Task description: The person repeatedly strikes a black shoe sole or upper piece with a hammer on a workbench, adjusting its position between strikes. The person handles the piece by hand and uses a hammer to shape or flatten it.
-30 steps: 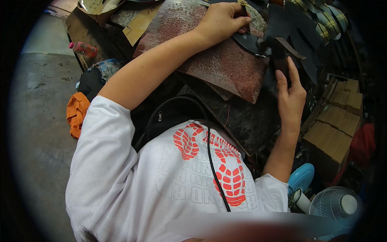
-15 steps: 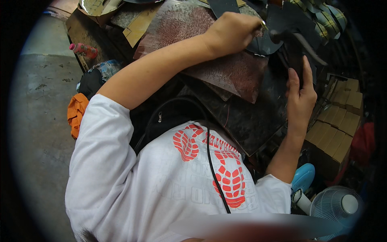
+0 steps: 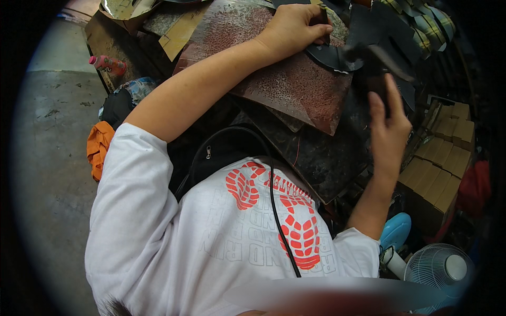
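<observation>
My left hand [image 3: 290, 31] is closed, pinching the upturned edge of a thin black sheet piece, perhaps leather, between thumb and fingers. The curved lower part of that black piece [image 3: 333, 59] lies over a worn reddish-brown board [image 3: 295, 92]. In my right hand [image 3: 390, 124] is a dark hammer [image 3: 387, 60], its handle in my grip and its head close to the right end of the black piece. Motion blurs the hammer; I cannot tell whether it touches the piece. More black cut sheet [image 3: 369, 26] lies beyond the hammer.
Plaid-lined curved pieces [image 3: 435, 26] are piled at the far right. Stacked cardboard boxes [image 3: 437, 163] stand to the right, with a fan [image 3: 440, 271] nearer me. A pink bottle [image 3: 108, 65] and an orange cloth [image 3: 99, 150] are at the left. A black cord [image 3: 274, 210] hangs across my shirt.
My left hand has shifted slightly left and away from me, with the black piece's edge now folded up in its fingers. The hammer has moved a little left and down.
</observation>
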The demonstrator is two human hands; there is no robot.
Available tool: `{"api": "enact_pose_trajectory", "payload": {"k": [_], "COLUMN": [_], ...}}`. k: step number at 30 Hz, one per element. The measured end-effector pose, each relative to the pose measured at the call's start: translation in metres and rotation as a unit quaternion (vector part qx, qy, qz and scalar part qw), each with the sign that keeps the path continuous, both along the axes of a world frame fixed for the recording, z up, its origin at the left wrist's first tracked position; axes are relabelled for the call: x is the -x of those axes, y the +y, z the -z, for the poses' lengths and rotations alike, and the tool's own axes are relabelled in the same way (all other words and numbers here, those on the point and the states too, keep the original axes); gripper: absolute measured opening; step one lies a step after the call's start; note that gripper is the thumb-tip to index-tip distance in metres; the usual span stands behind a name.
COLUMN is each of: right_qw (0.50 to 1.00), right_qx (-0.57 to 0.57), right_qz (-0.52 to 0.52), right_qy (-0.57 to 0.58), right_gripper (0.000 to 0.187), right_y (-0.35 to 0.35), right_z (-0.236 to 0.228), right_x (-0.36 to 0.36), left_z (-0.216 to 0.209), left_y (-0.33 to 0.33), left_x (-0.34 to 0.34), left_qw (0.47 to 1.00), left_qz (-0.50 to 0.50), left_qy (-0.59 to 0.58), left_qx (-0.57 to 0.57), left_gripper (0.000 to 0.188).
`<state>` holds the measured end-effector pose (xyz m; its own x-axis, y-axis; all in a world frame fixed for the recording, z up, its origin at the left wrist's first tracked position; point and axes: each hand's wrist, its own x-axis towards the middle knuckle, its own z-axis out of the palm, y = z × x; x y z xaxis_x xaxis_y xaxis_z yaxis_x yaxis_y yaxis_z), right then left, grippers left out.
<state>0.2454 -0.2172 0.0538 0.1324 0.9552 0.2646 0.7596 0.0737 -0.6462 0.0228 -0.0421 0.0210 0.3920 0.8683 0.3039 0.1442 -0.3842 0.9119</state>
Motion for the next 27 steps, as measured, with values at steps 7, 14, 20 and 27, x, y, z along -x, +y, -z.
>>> {"api": "enact_pose_trajectory", "payload": {"k": [7,14,20,27], "right_qw": [0.954,0.993,0.994,0.996], "right_qx": [-0.213,-0.084,0.01,0.037], "right_qz": [-0.149,0.007,0.029,0.062], "right_qy": [0.152,-0.081,-0.107,-0.052], "right_gripper": [0.054,0.048,0.048,0.046], "right_y": [0.005,0.003,0.001,-0.003], "right_z": [-0.105,0.002,0.004,0.014], "right_x": [0.026,0.002,0.015,0.004], "left_z": [0.003,0.007,0.001,-0.001], "left_y": [-0.002,-0.005,0.001,0.0], "left_x": [-0.014,-0.018,-0.009,-0.01], "left_qw": [0.954,0.974,0.99,0.998], "left_qz": [-0.019,-0.049,-0.002,0.001], "left_qy": [0.042,0.058,-0.083,-0.024], "left_qx": [-0.296,-0.215,0.114,0.056], "left_gripper": [0.014,0.018,0.016,0.014]}}
